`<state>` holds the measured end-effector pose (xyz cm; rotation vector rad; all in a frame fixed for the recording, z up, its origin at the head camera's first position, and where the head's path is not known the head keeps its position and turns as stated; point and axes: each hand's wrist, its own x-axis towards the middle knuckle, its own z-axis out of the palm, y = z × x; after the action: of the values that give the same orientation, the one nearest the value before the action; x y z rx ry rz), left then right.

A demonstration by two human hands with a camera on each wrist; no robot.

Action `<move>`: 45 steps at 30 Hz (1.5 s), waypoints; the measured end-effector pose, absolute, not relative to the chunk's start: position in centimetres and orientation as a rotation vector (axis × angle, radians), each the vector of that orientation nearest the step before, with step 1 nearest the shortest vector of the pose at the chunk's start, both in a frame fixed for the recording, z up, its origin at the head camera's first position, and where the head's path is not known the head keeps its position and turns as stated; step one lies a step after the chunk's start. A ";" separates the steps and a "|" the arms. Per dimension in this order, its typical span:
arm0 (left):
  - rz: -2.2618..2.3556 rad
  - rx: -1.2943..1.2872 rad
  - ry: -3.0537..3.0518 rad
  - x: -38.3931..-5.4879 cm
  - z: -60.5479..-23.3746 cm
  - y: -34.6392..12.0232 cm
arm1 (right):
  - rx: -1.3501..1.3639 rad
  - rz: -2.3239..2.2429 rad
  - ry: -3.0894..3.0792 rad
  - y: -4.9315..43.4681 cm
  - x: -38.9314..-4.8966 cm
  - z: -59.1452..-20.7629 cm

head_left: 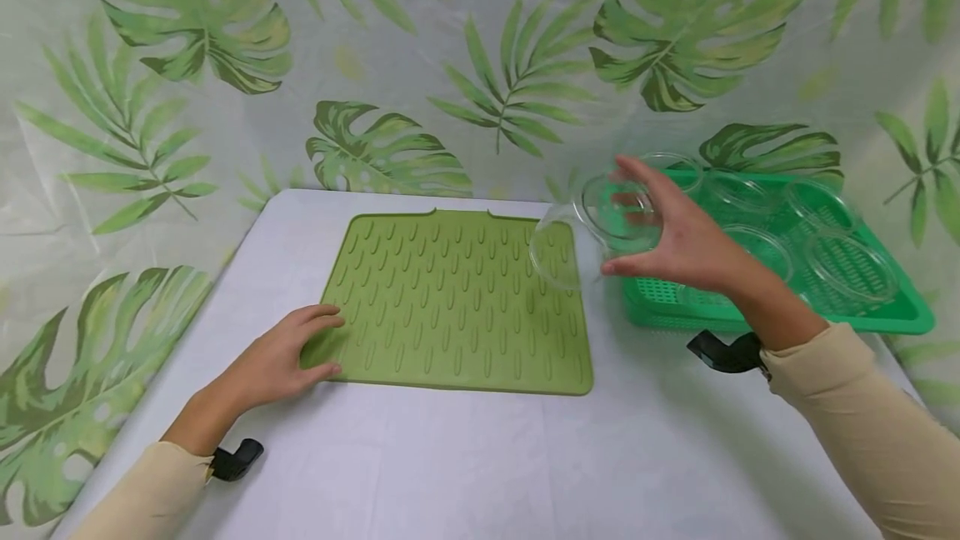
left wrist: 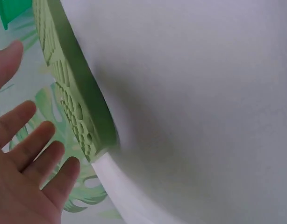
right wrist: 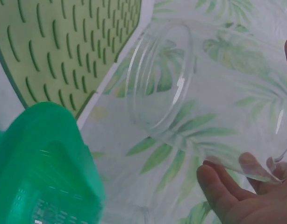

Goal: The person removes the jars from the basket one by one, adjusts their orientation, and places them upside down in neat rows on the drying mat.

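My right hand (head_left: 690,240) grips a clear, round jar (head_left: 615,211) between thumb and fingers, raised beside the basket's left end. The jar lies tilted on its side in the air. In the right wrist view the see-through jar (right wrist: 213,112) shows a ringed rim facing away from the fingers. A green drying mat (head_left: 457,307) with raised ridges lies flat on the table. At the mat's left edge, my left hand (head_left: 281,357) has its fingers spread and holds nothing. The left wrist view shows those fingers (left wrist: 38,142) beside the mat's corner.
A green perforated basket (head_left: 918,319) stands on the right side of the table, with several more clear round containers (head_left: 847,265) in it. White cloth (head_left: 450,465) covers the table. A leaf-patterned sheet (head_left: 517,40) hangs behind it.
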<state>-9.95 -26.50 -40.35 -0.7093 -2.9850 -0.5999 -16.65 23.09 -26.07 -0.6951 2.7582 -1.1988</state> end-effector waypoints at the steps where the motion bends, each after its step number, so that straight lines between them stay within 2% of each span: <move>1: -0.598 -0.708 -2.987 -9.9 -40.5 -26.6 | -0.693 -1.198 2.762 23.0 -16.7 -26.0; 19: -0.568 -0.705 -3.083 -9.9 -41.4 -26.8 | -0.815 -1.153 2.730 21.3 -18.7 -25.2; 45: -0.613 -0.644 -3.126 -10.0 -41.2 -26.7 | -0.867 -1.098 2.699 15.8 -21.5 -24.7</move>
<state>-9.96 -26.72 -41.16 -0.6438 -3.1261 -0.6129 -21.54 15.76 -24.72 -0.8669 2.6990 -1.0982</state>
